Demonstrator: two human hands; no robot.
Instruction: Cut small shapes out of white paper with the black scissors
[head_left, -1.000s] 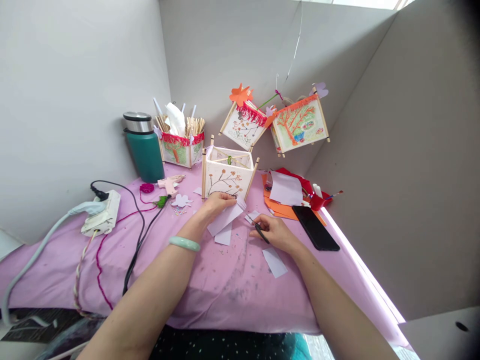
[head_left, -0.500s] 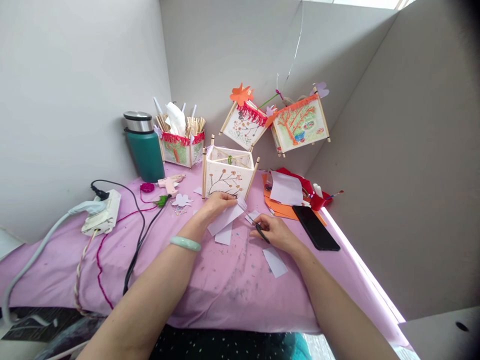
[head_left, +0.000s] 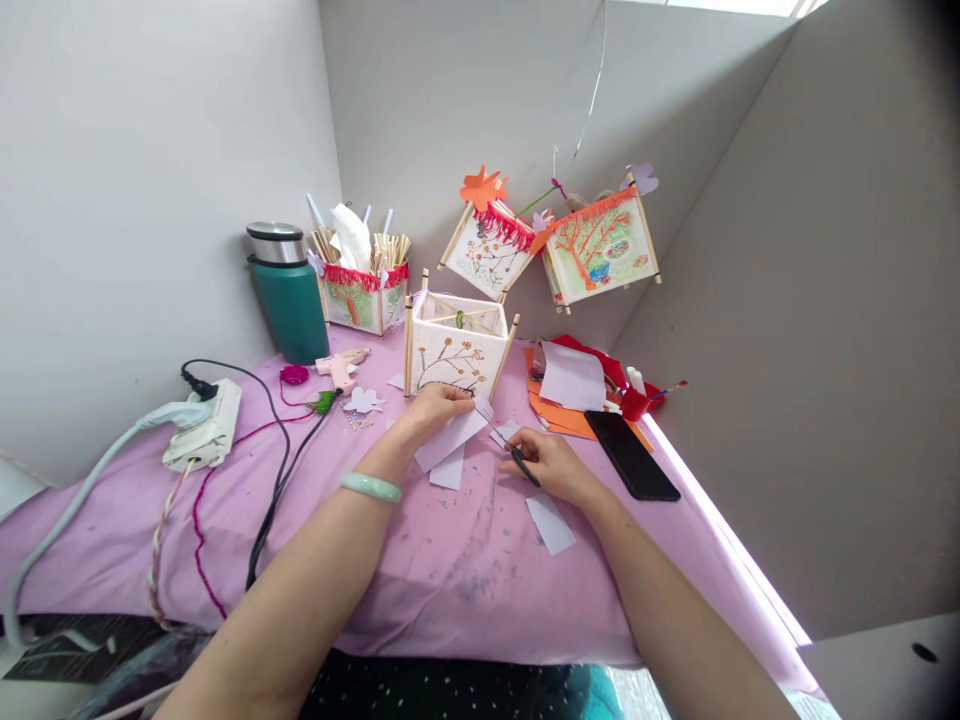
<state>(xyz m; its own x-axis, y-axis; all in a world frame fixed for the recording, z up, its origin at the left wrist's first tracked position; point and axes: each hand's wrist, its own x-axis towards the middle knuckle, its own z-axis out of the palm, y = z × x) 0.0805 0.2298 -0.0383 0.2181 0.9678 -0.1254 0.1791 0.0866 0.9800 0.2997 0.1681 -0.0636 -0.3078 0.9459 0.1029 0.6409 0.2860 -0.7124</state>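
My left hand (head_left: pixel 433 408) holds a pale lilac paper sheet (head_left: pixel 452 438) just in front of a small paper lantern (head_left: pixel 454 347) with wooden stick corners. A green bangle (head_left: pixel 368 486) sits on that wrist. My right hand (head_left: pixel 550 466) grips small black scissors (head_left: pixel 517 462), whose tips point at the paper's right edge. Cut lilac paper scraps (head_left: pixel 550 523) lie on the purple tablecloth (head_left: pixel 450 560) around both hands.
A black phone (head_left: pixel 631 455) lies right of my hands beside orange and red paper (head_left: pixel 564 418). A green flask (head_left: pixel 288 295), a stick-filled box (head_left: pixel 362 285), a glue gun (head_left: pixel 341 367) and a power strip (head_left: pixel 206 425) with cables stand left. Two decorated lanterns (head_left: pixel 555 240) hang behind.
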